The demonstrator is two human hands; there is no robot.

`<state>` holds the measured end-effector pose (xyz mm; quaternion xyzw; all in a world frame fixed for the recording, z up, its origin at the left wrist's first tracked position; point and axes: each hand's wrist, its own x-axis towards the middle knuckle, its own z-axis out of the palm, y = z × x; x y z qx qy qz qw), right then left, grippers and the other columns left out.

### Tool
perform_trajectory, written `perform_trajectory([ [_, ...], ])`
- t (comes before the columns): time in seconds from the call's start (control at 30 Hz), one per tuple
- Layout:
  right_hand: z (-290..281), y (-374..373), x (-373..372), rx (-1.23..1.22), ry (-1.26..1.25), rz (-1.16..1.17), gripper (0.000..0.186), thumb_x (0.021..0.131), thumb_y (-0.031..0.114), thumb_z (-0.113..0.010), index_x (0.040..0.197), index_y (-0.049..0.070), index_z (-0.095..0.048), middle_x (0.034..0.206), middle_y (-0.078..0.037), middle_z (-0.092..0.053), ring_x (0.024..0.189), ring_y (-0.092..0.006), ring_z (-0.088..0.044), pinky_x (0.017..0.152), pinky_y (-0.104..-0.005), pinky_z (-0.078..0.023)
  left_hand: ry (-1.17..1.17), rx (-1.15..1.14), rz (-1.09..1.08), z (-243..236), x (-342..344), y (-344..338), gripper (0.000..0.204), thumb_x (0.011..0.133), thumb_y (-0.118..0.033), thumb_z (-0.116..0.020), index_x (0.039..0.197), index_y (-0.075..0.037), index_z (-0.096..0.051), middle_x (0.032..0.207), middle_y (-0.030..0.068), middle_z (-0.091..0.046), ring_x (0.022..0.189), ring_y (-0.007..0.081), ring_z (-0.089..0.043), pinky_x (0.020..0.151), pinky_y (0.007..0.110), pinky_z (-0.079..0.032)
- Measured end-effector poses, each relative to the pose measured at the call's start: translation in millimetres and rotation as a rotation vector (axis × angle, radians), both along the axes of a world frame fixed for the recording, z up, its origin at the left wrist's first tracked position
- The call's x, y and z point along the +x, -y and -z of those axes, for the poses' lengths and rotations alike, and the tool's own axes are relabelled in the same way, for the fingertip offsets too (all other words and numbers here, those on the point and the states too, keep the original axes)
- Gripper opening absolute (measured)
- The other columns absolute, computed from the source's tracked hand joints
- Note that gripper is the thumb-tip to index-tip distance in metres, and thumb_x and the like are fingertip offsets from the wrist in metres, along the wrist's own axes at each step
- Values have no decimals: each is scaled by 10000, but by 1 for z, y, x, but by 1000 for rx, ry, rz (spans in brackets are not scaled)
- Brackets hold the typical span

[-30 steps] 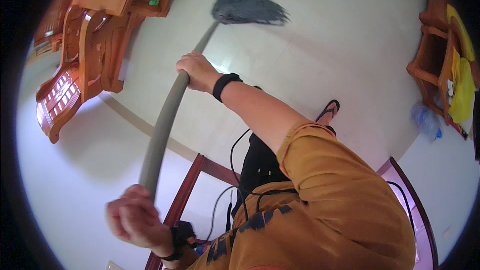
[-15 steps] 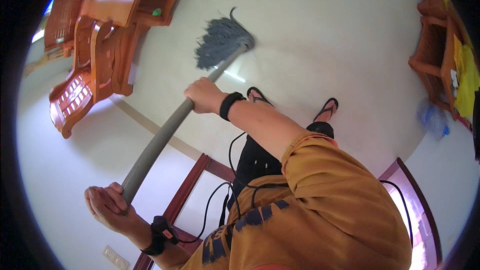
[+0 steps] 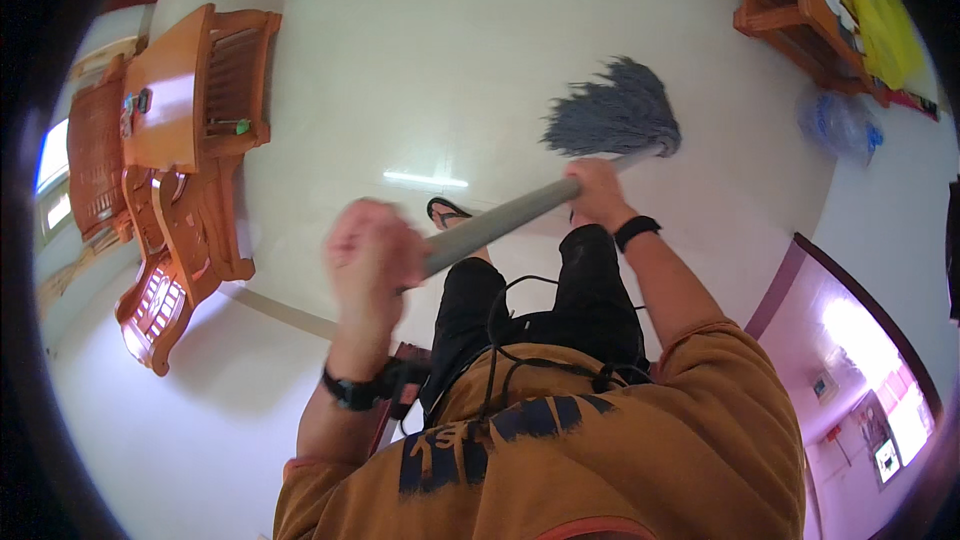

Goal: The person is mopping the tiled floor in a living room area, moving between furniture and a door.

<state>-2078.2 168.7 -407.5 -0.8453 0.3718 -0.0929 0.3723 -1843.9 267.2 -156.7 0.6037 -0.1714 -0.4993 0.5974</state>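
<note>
Closed left hand (image 3: 372, 248) and right hand (image 3: 600, 192) round mop (image 3: 510, 219) — slanted long axis forward, head-first, toward right edge of floor (image 3: 420, 70)

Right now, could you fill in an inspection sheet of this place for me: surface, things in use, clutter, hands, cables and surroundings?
Surface: pale, glossy floor with a streak of light reflected in it.
Things in use: a mop, its grey strands spread on the floor.
Clutter: plastic bag by the right-hand stand; yellow sheet draped on that stand.
Hands: left hand, blurred, closed round the handle near its upper end; right hand closed round it nearer the strands.
Cables: black cable looping over the trousers and shirt.
Surroundings: wooden table and chair at left; doorway at lower right.
</note>
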Motion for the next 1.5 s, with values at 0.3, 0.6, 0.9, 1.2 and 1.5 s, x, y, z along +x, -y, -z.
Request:
perform_trajectory([
  [0.3,15,20,-86,-56,-167,112,130,583,53,-648,612,65,-522,647,-112,-557,674,-333,-539,618,-416,-421,-323,183,219,46,-49,47,87,815,-55,-522,736,-33,-550,611,24,-545,405,62,-423,377,195,-318],
  [0.6,-21,-60,187,-40,55,-100,137,516,54,-618,608,72,-518,637,-113,-544,677,-327,-531,634,-408,-399,119,69,-186,-44,146,-99,145,789,-67,-520,649,-33,-506,587,67,-555,372,65,-397,342,201,-291],
  [0.9,-67,-245,459,152,448,-549,94,568,46,-603,604,93,-530,640,-90,-542,706,-271,-536,687,-382,-382,892,281,-758,-122,212,-288,209,793,-150,-418,601,-78,-381,414,10,-319,353,85,-284,482,257,-382],
  [1.2,-43,-334,489,359,483,-969,87,617,34,-584,646,95,-529,728,-72,-557,811,-276,-536,806,-385,-387,975,441,-751,-94,137,-306,272,865,-199,-495,647,-65,-405,426,17,-359,385,98,-317,498,286,-389],
  [1.5,-68,-283,374,267,325,-1068,59,598,116,-602,639,106,-560,714,-91,-586,767,-297,-558,693,-396,-403,907,357,-1159,-127,78,-280,230,887,-130,-407,665,-69,-392,391,-28,-270,315,50,-244,468,230,-400],
])
